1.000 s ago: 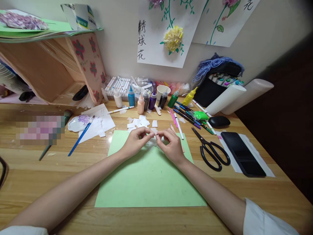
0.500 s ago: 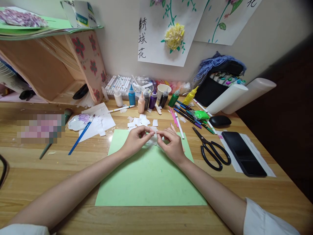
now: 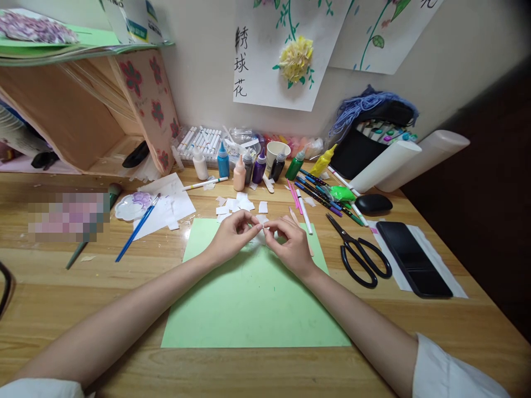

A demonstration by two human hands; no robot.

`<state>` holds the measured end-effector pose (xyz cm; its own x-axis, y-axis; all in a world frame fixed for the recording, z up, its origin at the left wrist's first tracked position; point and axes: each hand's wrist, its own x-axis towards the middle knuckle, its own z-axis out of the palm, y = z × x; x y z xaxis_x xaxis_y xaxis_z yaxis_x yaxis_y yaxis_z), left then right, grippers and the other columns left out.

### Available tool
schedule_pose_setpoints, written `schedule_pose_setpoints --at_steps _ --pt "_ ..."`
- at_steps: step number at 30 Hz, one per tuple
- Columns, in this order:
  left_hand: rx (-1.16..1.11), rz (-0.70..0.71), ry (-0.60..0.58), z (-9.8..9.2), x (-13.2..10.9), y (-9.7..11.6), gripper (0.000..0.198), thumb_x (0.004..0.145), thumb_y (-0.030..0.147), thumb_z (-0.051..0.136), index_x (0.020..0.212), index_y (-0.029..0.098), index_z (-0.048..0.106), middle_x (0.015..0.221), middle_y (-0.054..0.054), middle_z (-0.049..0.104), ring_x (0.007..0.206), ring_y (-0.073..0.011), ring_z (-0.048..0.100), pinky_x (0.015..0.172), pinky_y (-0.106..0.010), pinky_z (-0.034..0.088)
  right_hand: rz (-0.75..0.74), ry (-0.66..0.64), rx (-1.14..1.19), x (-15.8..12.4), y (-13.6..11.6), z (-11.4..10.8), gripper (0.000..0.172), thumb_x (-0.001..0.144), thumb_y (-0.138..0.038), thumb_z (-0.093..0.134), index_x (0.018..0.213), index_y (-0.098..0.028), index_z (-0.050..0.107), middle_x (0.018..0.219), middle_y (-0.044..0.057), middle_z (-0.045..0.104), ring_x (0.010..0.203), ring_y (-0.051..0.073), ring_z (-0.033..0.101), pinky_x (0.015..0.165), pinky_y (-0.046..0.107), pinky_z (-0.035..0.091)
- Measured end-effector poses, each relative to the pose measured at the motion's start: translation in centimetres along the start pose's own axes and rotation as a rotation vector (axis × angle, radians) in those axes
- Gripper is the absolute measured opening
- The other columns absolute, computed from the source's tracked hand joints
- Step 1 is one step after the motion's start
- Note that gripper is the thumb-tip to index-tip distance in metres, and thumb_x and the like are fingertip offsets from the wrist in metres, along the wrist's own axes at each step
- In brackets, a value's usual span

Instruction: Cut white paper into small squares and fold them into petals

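Sheet (image 3: 257, 309) pale green — paper pieces (image 3: 245, 205) white. Scissors (image 3: 348, 240) black-handled. Box side (image 3: 145, 94) pink — reddish flower pattern.

Free to enter from the bottom centre, over the green paper (image 3: 257, 309), then stopped at the centre by the left hand (image 3: 230, 237) and the right hand (image 3: 290, 244), held close together. Blocked in the upper centre by the standing paint bottles (image 3: 259, 170). At right centre, passable above the scissors (image 3: 345, 236) and the phone (image 3: 412, 260). At left centre, hindered by the blue paintbrush (image 3: 138, 228).
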<state>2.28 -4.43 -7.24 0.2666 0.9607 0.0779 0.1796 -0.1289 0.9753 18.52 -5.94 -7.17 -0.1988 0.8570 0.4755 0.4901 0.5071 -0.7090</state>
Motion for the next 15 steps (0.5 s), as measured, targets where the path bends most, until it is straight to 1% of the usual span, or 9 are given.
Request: schedule_pose_setpoints --at_steps 5,9,15 --pt "0.038 0.022 0.018 0.11 -0.06 0.08 0.023 0.080 0.037 0.059 0.086 0.015 0.058 0.074 0.000 0.056 0.058 -0.0079 0.043 0.054 -0.020 0.035 0.004 -0.005 -0.007 0.00 0.06 0.01 0.010 0.080 -0.015 0.054 0.080 -0.020 0.062 0.064 0.000 0.057 0.063 0.015 0.047 0.058 0.027 0.037" --pt "0.077 0.035 0.038 0.14 -0.17 0.39 0.020 0.079 0.034 0.058 0.082 0.014 0.059 0.072 -0.001 0.056 0.056 -0.0080 0.041 0.052 -0.020 0.033 0.013 -0.016 -0.016 0.00 0.10 0.01 0.010 0.081 -0.017 0.053 0.078 -0.021 0.062 0.065 0.000 0.057 0.063 0.015 0.048 0.058 0.027 0.037" --pt "0.127 0.039 0.073 0.13 -0.24 0.49 0.018 0.078 0.032 0.059 0.077 0.015 0.060 0.063 0.002 0.052 0.053 -0.0076 0.038 0.049 -0.020 0.031 -0.002 -0.010 -0.019 -0.01 0.12 0.02 0.009 0.081 -0.017 0.054 0.079 -0.021 0.062 0.066 0.000 0.059 0.063 0.015 0.048 0.058 0.028 0.038"
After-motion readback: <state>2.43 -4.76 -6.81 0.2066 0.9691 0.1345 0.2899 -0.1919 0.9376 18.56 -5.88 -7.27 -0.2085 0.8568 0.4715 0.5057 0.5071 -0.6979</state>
